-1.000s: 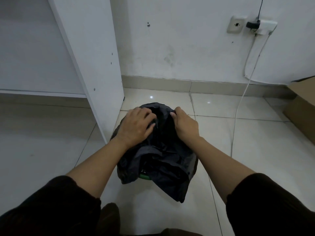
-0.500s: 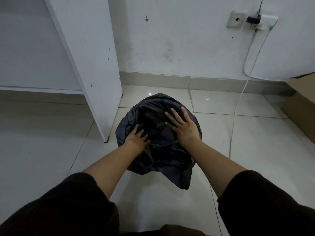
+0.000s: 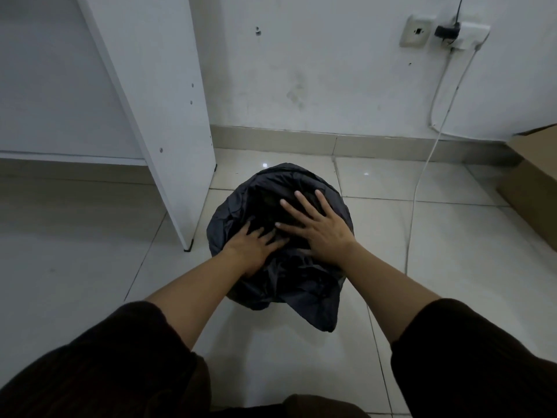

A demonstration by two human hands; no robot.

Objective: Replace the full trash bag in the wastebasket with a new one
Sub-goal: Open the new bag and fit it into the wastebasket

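Black bag (image 3: 262, 188) lies draped over the bin on the tiled floor (image 3: 452, 242); the bin itself is fully covered by plastic, not visible. Bag sits just right of the white panel (image 3: 156, 86), near the wall (image 3: 331, 70).

Right hand (image 3: 321, 233): fingers straight and spread, palm flat on top of the bag, pressing the plastic; nothing gripped. Fingertips point away from the person, toward the far rim of the bag.

Left hand (image 3: 250, 247): fingers extended, slightly sunk into a fold of the bag, touching the plastic just left of the right thumb. No curl round the plastic seen.

A loose flap of the bag hangs down toward the person, below the right wrist, onto the floor.

White cable (image 3: 422, 176) runs from the wall socket (image 3: 464, 34) down to the floor, well right of the right fingers. Cardboard box (image 3: 533, 182) at far right edge.
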